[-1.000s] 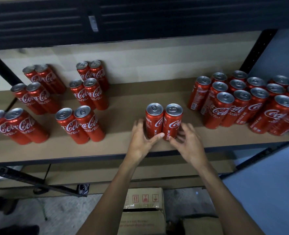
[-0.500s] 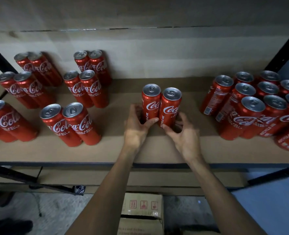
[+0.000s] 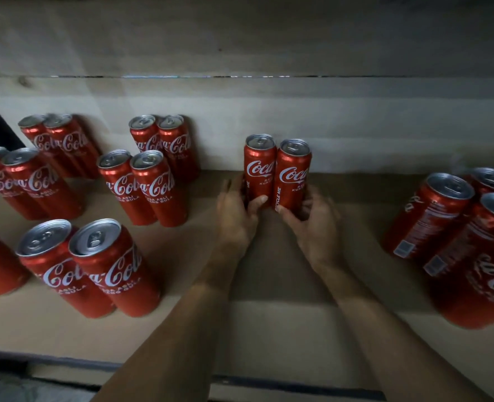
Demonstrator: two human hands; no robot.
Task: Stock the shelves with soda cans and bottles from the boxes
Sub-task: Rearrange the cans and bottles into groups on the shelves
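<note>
Two red Coca-Cola cans stand upright side by side at the back of the cardboard-lined shelf [image 3: 269, 320], close to the rear wall. My left hand [image 3: 235, 217] grips the left can [image 3: 259, 163] low down, thumb across its front. My right hand [image 3: 312, 220] grips the right can [image 3: 293, 172] near its base. The cans' bottoms are hidden behind my fingers.
Pairs of red cans stand in rows on the left: a front pair [image 3: 86, 265], a middle pair [image 3: 141, 187], a back pair [image 3: 161, 143]. A dense cluster of cans [image 3: 460, 227] fills the right side. The shelf's dark front rail [image 3: 283, 385] runs below.
Both hands have slid the two cans from the shelf's front edge to its back, near the rear wall. The camera has moved in closer to the shelf.
</note>
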